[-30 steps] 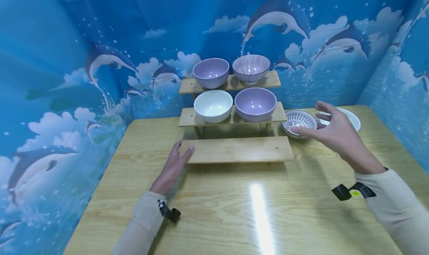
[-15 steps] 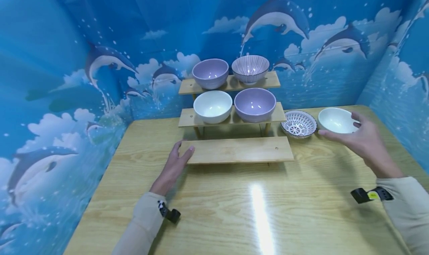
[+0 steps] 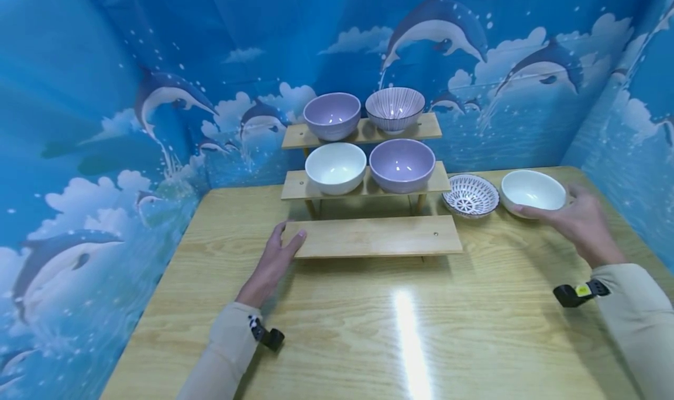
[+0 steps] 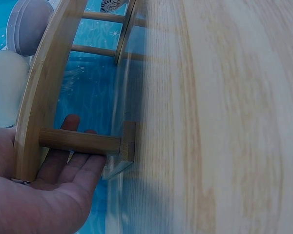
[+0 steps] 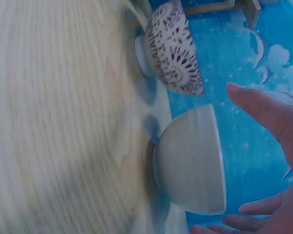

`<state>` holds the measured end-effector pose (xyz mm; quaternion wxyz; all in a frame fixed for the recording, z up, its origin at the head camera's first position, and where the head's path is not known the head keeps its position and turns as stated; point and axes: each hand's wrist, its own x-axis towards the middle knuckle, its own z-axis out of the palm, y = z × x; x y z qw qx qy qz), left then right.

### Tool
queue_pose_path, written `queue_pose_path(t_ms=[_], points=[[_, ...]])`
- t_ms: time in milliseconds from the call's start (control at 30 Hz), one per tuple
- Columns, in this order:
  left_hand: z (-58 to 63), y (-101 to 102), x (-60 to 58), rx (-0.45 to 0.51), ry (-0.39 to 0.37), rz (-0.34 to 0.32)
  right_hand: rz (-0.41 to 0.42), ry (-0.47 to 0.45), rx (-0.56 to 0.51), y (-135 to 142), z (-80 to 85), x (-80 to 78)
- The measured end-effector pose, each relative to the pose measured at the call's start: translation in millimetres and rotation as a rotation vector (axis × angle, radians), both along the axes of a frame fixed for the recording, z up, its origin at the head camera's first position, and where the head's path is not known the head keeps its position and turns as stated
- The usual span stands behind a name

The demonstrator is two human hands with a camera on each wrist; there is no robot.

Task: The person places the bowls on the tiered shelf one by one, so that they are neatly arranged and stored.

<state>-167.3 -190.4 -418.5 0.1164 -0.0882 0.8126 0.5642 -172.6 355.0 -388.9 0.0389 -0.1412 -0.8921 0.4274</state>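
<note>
My left hand (image 3: 271, 259) grips the left end of a three-tier wooden stand (image 3: 374, 236), thumb on top of the lowest board. In the left wrist view its fingers (image 4: 80, 170) reach under the board beside a round leg. My right hand (image 3: 581, 219) is spread at the right side of a white bowl (image 3: 532, 190), which stands upright on the table. The right wrist view shows the thumb (image 5: 259, 107) apart from the bowl's rim and the other fingers beyond it. Just left of this bowl sits a dark-patterned bowl (image 3: 470, 195).
On the top tier stand a purple bowl (image 3: 332, 119) and a striped bowl (image 3: 395, 110). The middle tier bears another white bowl (image 3: 336, 169) and a second purple bowl (image 3: 402, 166). A blue dolphin-print backdrop (image 3: 237, 49) encloses the table (image 3: 337, 330) at the back and sides.
My right hand has moved right, from over the patterned bowl to the white bowl at the far right. My left hand has kept its hold on the stand.
</note>
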Motion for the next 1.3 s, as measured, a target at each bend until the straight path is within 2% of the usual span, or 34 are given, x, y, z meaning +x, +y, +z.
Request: queue_pose_path(t_ms=[267, 567, 800, 1133, 1300], points=[[-0.1, 0.4, 0.3, -0.001, 0.008, -0.005, -0.013, -0.019, -0.003, 5.9, -11.5, -14.0], [0.7, 1.7, 1.3, 0.001, 0.008, -0.005, -0.032, 0.042, -0.006, 5.2, -23.9, -26.8], [1.6, 1.6, 0.5, 0.0, 0.005, -0.005, -0.052, 0.034, 0.004, 6.8, -26.7, -31.8], [2.6, 1.7, 0.1, -0.006, -0.004, 0.004, -0.046, 0.03, -0.028, 7.7, -21.7, -24.1], [2.8, 2.0, 0.0, 0.006, -0.001, 0.0, -0.047, 0.034, -0.007, 6.3, -10.6, -17.6]])
